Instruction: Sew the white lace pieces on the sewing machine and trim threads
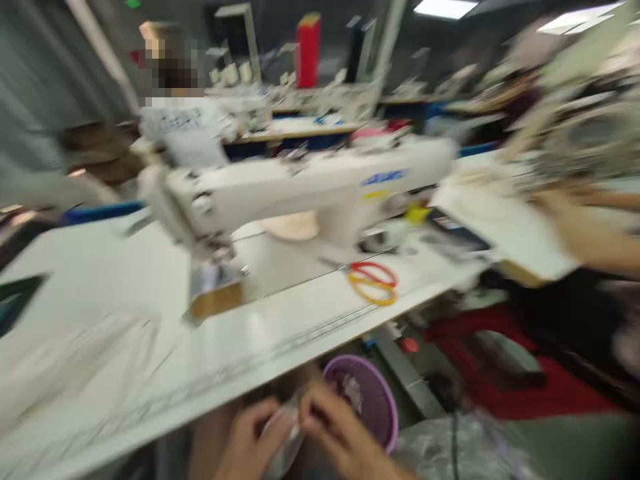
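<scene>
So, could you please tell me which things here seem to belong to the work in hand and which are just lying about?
In hand:
- small pale piece, in the left hand, with the right hand close against it

Apparently lying about, untouched:
- scissors on the table
- pale cloth, table's left side

Sewing machine: untouched; its part is unclear.

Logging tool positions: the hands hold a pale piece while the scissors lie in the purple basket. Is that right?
No: the head view shows the scissors on the white table, not in the purple basket. The left hand and right hand do hold a pale piece.
</scene>
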Available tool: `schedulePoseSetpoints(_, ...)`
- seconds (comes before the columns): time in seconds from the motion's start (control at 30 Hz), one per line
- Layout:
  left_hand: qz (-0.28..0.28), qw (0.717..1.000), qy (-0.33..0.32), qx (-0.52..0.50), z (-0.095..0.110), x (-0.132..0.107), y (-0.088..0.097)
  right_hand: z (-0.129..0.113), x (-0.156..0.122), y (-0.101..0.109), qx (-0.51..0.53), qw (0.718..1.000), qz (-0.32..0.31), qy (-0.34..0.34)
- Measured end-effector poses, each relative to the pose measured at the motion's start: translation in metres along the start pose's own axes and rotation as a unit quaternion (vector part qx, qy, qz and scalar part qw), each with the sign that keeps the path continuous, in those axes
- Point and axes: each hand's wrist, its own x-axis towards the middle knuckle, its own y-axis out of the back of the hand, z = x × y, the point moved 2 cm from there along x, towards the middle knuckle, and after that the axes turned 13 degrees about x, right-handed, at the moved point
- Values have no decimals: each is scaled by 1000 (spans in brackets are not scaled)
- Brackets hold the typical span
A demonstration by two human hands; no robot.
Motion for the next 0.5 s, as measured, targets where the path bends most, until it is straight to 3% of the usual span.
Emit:
schedulePoseSetpoints(0.17, 29, 986, 98, -128, -25, -11, 11, 31, 18, -20, 117, 986, -91, -71)
schedulePoseSetpoints(0.5, 7, 982, 88, -168, -35, -23, 19, 35, 21, -31, 177, 966, -119, -146)
